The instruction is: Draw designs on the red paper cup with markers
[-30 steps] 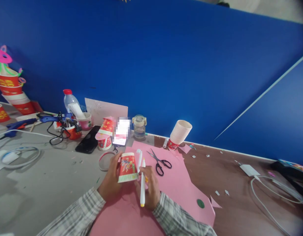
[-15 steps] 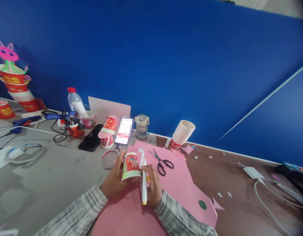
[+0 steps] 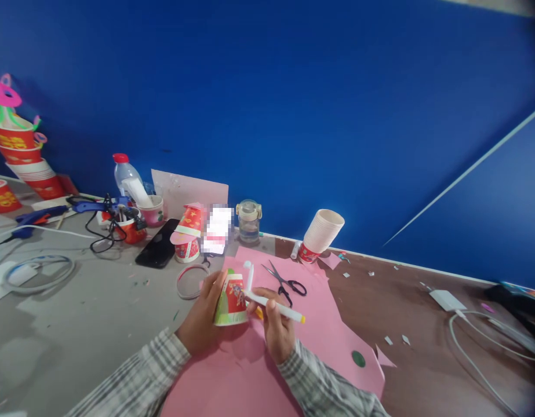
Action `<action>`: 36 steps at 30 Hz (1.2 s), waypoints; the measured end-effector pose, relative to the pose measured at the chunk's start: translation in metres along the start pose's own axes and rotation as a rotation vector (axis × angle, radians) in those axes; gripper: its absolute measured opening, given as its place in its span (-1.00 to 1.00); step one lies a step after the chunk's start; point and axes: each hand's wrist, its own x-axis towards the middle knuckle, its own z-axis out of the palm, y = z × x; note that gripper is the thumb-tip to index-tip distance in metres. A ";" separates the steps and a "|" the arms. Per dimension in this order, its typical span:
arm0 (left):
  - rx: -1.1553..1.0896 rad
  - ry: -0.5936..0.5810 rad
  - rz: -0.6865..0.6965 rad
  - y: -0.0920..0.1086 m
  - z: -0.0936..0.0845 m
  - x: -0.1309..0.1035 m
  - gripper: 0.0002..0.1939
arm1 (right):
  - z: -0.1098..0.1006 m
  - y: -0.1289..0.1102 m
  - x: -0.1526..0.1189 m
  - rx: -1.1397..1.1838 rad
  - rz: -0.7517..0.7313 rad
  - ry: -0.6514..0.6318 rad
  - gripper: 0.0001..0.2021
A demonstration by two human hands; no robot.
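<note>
Head cam only, looks fwd & down at hands (image 3: 241, 324), fairly close.

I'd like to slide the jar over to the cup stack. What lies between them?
In the head view, a white roll lies between them, close beside the cup stack; a green bit lies by the jar.
</note>
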 end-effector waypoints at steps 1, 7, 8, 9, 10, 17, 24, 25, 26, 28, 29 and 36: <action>0.002 -0.001 -0.001 0.000 0.000 0.000 -0.12 | 0.000 0.000 0.000 -0.005 0.013 -0.035 -0.67; 0.032 -0.007 0.014 -0.002 0.001 -0.001 -0.07 | 0.002 -0.009 -0.001 -0.018 0.083 -0.062 -0.72; 0.036 -0.008 0.017 -0.003 0.001 -0.001 -0.06 | 0.003 -0.009 -0.001 -0.025 0.083 -0.059 -0.72; 0.039 -0.009 0.021 -0.003 0.001 -0.001 -0.06 | 0.003 -0.010 -0.001 -0.034 0.082 -0.057 -0.71; 0.042 -0.010 0.027 -0.003 0.001 -0.001 -0.06 | 0.003 -0.009 0.000 -0.043 0.080 -0.054 -0.71; 0.044 -0.026 0.032 -0.004 0.000 -0.001 -0.08 | 0.002 -0.005 0.001 -0.067 0.082 -0.036 -0.74; 0.044 -0.038 0.035 -0.005 0.000 -0.002 -0.10 | 0.002 -0.005 0.002 -0.102 0.071 -0.038 -0.74; 0.042 -0.039 0.034 -0.005 0.000 -0.002 -0.10 | 0.002 -0.005 0.003 -0.110 0.070 -0.036 -0.74; 0.039 -0.039 0.031 -0.005 0.000 -0.002 -0.10 | 0.002 -0.006 0.003 -0.117 0.069 -0.035 -0.75; 0.031 -0.045 0.023 -0.005 0.000 -0.002 -0.11 | 0.003 -0.007 0.003 -0.125 0.067 -0.036 -0.75; 0.027 -0.051 0.018 -0.005 0.000 -0.002 -0.12 | 0.003 -0.008 0.003 -0.123 0.065 -0.038 -0.76; 0.006 -0.040 0.013 -0.003 -0.001 -0.001 -0.07 | 0.003 -0.012 -0.002 -0.060 0.091 -0.074 -0.77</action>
